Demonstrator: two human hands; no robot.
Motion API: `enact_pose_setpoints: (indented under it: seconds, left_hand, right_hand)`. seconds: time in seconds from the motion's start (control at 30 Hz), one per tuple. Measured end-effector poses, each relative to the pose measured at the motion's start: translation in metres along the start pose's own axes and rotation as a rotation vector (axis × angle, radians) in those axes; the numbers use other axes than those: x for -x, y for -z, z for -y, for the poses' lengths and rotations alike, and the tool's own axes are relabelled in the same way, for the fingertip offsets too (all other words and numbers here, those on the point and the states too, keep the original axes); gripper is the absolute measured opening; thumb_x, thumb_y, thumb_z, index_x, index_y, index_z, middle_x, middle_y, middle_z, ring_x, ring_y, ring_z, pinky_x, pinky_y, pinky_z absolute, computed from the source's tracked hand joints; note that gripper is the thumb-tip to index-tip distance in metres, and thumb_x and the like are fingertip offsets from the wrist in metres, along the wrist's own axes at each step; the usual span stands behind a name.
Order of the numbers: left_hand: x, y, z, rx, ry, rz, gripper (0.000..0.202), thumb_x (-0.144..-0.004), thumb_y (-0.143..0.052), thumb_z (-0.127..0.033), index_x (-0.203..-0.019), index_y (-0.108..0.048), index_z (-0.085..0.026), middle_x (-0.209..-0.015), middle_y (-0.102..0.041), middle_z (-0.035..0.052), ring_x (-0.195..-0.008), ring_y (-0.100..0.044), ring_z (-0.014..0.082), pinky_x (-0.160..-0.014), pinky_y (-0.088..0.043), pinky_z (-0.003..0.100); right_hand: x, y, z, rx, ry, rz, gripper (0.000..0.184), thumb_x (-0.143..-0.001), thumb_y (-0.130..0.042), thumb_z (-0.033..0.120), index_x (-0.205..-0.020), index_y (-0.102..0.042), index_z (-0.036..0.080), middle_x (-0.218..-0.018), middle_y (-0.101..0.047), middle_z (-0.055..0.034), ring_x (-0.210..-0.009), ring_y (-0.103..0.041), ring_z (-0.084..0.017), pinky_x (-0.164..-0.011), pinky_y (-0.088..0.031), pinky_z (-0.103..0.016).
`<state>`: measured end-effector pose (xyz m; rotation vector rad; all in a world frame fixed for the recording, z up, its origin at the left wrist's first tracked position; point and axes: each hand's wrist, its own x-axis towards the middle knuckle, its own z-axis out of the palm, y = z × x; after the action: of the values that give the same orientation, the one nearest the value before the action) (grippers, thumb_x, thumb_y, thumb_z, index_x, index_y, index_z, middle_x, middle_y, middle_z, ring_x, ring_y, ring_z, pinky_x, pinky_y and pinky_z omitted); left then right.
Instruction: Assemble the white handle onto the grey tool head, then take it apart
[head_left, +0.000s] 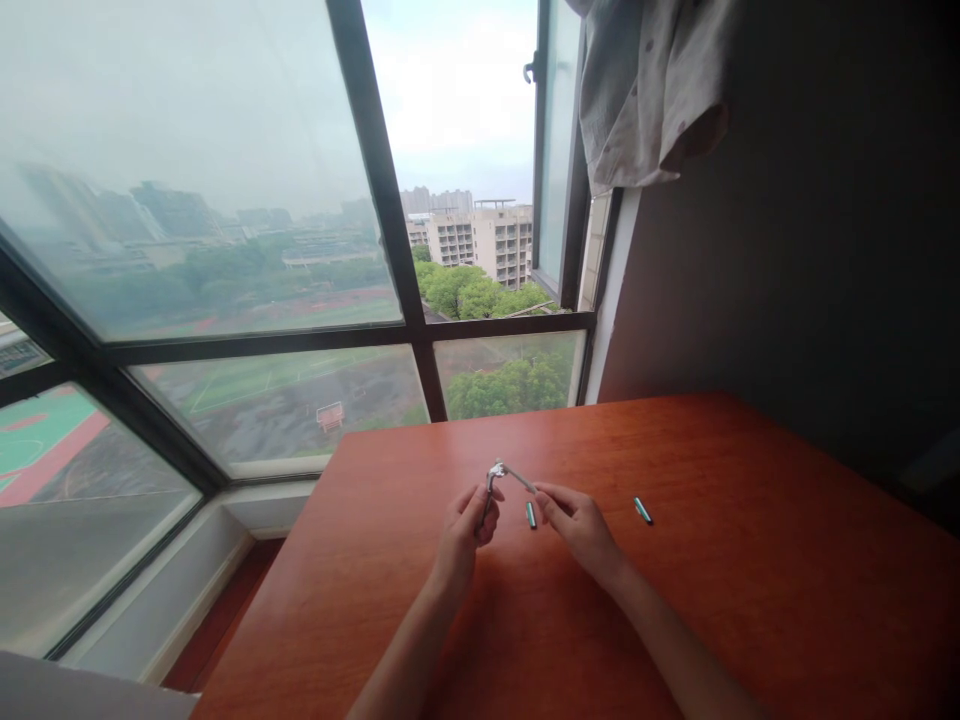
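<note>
Though indistinct, metal piece [504,472] in closed grip of left hand [466,528] and right hand [579,522].

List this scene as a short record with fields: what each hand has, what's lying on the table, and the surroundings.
left hand: left hand pinches one end of a bent silver metal piece, raised above the table
right hand: right hand pinches the other end with its fingertips
on table: teal stick between the hands; second teal stick to the right of the right hand
surface: reddish wooden table
surroundings: large window ahead, pale garment hanging at upper right
</note>
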<state>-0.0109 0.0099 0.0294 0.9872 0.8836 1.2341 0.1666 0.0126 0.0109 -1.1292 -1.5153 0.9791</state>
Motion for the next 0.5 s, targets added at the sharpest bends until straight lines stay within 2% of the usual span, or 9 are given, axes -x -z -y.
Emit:
enact_pose_setpoints:
  seconds: [0.1, 0.37, 0.5]
  left_hand:
    - [-0.0008, 0.0, 0.0002, 0.0, 0.01, -0.008, 0.037, -0.079, -0.06, -0.051, -0.078, -0.058, -0.014, -0.05, -0.034, -0.0071, -0.044, -0.024, 0.0048, -0.043, -0.015, 0.019]
    - [-0.0027, 0.0008, 0.0001, -0.012, 0.016, -0.078, 0.039, -0.076, -0.063, -0.053, -0.079, -0.058, -0.014, -0.051, -0.037, -0.0067, -0.044, -0.027, 0.0043, -0.042, -0.016, 0.017]
    - [-0.0017, -0.0002, -0.0001, -0.002, 0.037, -0.061, 0.039, -0.076, -0.064, -0.052, -0.079, -0.058, -0.014, -0.051, -0.037, -0.0067, -0.044, -0.026, 0.0039, -0.042, -0.014, 0.017]
  right_hand:
    - [-0.0006, 0.0016, -0.0023, -0.06, -0.034, -0.007, 0.047, -0.086, -0.051, 0.051, -0.103, -0.071, 0.012, -0.061, -0.053, -0.0002, -0.056, -0.045, -0.012, -0.05, -0.034, -0.022]
    - [0.0016, 0.0012, 0.0003, -0.186, -0.068, 0.101, 0.049, -0.085, -0.053, 0.052, -0.106, -0.07, 0.011, -0.061, -0.047, 0.0017, -0.052, -0.037, -0.009, -0.047, -0.027, -0.021]
    - [0.0002, 0.0015, 0.0002, -0.143, -0.06, 0.045, 0.049, -0.085, -0.052, 0.052, -0.104, -0.071, 0.011, -0.061, -0.049, 0.0007, -0.055, -0.041, -0.01, -0.048, -0.029, -0.021]
